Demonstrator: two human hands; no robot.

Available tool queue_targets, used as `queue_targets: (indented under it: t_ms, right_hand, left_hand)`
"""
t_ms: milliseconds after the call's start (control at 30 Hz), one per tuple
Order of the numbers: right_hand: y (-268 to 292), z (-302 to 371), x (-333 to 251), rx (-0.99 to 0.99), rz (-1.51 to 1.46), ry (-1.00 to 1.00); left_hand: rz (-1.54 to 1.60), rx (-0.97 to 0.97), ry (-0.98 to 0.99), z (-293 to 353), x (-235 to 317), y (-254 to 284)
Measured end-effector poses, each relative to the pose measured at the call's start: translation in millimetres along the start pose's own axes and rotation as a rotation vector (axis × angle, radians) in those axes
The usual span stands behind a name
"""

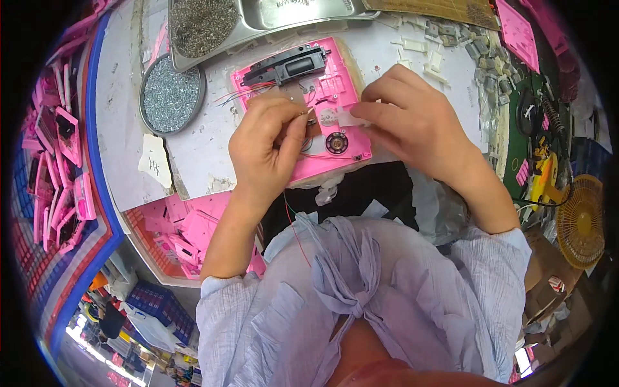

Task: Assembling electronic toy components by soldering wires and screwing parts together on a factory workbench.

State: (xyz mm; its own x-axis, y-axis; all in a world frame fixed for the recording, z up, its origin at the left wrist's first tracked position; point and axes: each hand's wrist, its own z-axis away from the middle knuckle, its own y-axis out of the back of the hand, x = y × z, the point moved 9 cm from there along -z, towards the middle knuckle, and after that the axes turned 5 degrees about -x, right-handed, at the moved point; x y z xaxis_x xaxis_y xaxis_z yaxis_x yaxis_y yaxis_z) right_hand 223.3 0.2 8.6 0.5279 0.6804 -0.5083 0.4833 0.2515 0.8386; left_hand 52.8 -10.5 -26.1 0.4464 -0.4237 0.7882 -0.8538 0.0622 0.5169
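A pink plastic housing [316,169] lies open side up on the bench before me. Across its far part sits a black plastic module [300,66] with thin red and blue wires. Toward its near right corner is a small round black speaker [336,143]. My left hand [265,137] is over the housing's left side, thumb and forefinger pinched on something small that I cannot make out. From the right, my right hand [419,119] pinches a small translucent white plastic piece [351,117] beside a whitish round part [327,117] in the housing.
A round dish of silver screws [171,95] stands left, beside a metal tray [274,27] holding small brownish parts. White plastic pieces [412,45] and grey-white blocks [487,61] lie far right. Pink housings [64,174] fill a crate at left; a yellow fan [580,221] is at right.
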Motion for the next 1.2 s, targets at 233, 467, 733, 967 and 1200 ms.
queue_targets:
  t_ms: [233,467,733,967,1200]
  right_hand:
    - [-6.8,-19.5,-3.9,-0.041,-0.024,0.151]
    - [-23.6,-7.0,21.8,0.071,-0.266,0.195]
    - [-35.3,1.5,-3.1,0.054,0.043,0.104]
    - [53.7,69.6,83.4,0.375,0.192,-0.36]
    - [80.2,124.9,176.8,0.049,0.629,-0.981]
  left_hand:
    - [0.046,0.023,0.021,0.4,-1.8,0.0]
    - [0.024,0.032,-0.015,-0.4,-2.6,-0.7]
    - [-0.015,-0.037,-0.027,-4.1,0.9,-7.1]
    - [-0.049,-0.065,0.007,-2.1,4.5,-11.5]
    - [-0.073,-0.12,-0.005,-5.2,9.0,-15.3]
